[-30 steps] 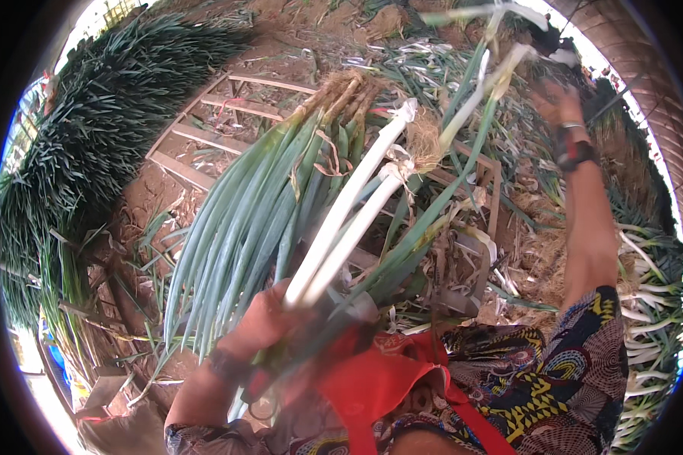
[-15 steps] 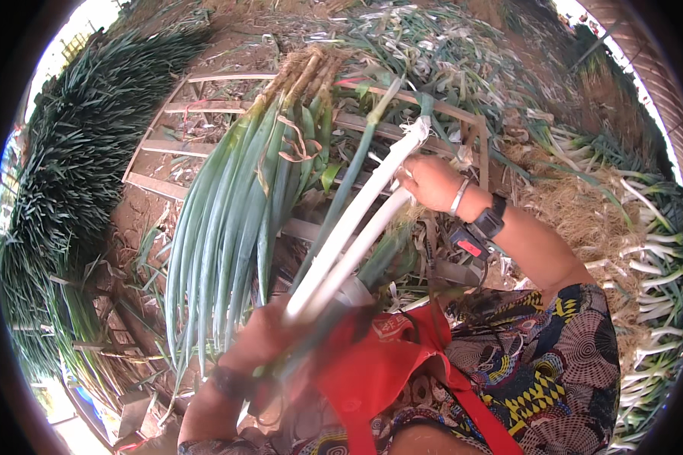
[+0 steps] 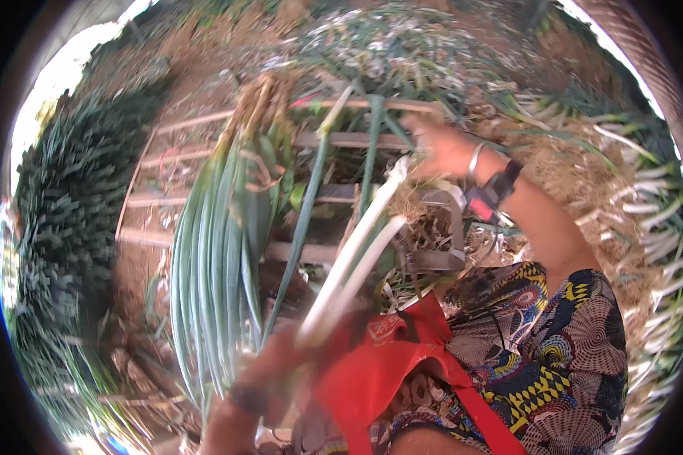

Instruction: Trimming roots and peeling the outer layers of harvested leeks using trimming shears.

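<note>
My blurred left hand (image 3: 277, 368) is low and left of the red apron, closed round two long green onions. Their peeled white stalks (image 3: 357, 239) slant up and right, root ends uppermost. Just beyond those ends is my right hand (image 3: 442, 145), its smeared fingers apart and apparently off the stalks. Thin brownish roots (image 3: 411, 206) show below it. To the left, a bunch of green onions (image 3: 212, 250) hangs its long leaves toward me, with a pale tie (image 3: 259, 171) across it. Separate green leaves (image 3: 305, 212) lie between the bunch and the white stalks.
A slatted wooden rack (image 3: 152, 202) lies under the bunch. Dark green onion tops (image 3: 76, 205) stand massed at the left. Along the right edge lie rows of white-stalked onions (image 3: 656, 243). Leaf scraps (image 3: 402, 45) litter the far ground. A red apron (image 3: 387, 364) covers my lap.
My right hand has come off the white stalks and moved up and right. The stalks have dropped slightly, still in my left hand. The whole view has shifted a little.
</note>
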A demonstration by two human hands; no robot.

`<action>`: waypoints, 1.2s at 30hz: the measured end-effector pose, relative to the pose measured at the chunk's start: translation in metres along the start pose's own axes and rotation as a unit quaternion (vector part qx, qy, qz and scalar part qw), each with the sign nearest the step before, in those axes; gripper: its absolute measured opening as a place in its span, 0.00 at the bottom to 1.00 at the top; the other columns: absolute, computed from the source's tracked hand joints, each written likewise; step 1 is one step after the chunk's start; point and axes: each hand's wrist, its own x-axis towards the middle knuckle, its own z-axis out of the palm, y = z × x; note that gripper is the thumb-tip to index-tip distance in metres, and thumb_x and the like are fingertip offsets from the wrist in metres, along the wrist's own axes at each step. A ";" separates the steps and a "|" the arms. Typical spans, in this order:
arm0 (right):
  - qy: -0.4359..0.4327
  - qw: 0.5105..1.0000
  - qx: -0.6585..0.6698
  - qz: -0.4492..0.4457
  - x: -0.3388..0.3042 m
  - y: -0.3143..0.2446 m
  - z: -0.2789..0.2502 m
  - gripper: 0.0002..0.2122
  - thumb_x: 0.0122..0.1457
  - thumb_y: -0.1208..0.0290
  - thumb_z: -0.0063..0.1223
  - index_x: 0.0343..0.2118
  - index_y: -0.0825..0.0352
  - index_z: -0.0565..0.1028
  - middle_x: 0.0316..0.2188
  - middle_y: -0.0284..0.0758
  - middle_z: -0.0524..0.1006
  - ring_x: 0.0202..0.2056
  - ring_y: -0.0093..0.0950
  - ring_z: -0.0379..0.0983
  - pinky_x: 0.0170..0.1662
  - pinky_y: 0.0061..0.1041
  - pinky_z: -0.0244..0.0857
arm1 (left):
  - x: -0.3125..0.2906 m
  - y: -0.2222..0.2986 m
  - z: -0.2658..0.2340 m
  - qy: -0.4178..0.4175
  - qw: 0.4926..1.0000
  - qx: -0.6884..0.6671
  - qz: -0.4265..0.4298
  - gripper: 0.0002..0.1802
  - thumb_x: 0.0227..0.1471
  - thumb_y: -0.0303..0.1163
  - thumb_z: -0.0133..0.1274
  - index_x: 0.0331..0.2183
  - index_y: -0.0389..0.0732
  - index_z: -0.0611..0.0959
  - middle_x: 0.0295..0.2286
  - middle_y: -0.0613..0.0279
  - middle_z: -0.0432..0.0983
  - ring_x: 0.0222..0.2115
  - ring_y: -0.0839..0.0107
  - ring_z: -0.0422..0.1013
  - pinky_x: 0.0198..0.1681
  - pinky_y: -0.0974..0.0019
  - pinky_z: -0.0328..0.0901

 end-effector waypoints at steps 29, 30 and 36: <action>0.446 0.617 -0.167 0.626 -0.552 -0.122 -0.153 0.18 0.49 0.59 0.60 0.42 0.61 0.74 0.30 0.35 0.79 0.30 0.25 0.77 0.31 0.25 0.72 | 0.060 0.257 0.026 0.155 0.872 0.221 0.408 0.39 0.51 0.43 0.53 0.59 0.39 0.58 0.56 0.46 0.59 0.56 0.49 0.56 0.58 0.47 0.53; 0.487 0.553 -0.160 0.657 -0.587 -0.117 -0.166 0.19 0.49 0.59 0.60 0.41 0.63 0.74 0.29 0.38 0.79 0.30 0.28 0.77 0.33 0.27 0.72 | 0.063 0.260 0.035 0.148 0.872 0.225 0.408 0.39 0.50 0.43 0.53 0.59 0.39 0.59 0.56 0.46 0.59 0.56 0.49 0.56 0.58 0.47 0.53; 0.558 0.272 -0.349 0.702 -0.795 -0.162 -0.274 0.21 0.54 0.56 0.53 0.44 0.67 0.70 0.34 0.44 0.77 0.36 0.42 0.76 0.39 0.37 0.71 | 0.094 0.274 0.072 0.104 0.872 0.249 0.408 0.39 0.47 0.42 0.55 0.58 0.39 0.61 0.54 0.47 0.62 0.55 0.50 0.58 0.58 0.49 0.54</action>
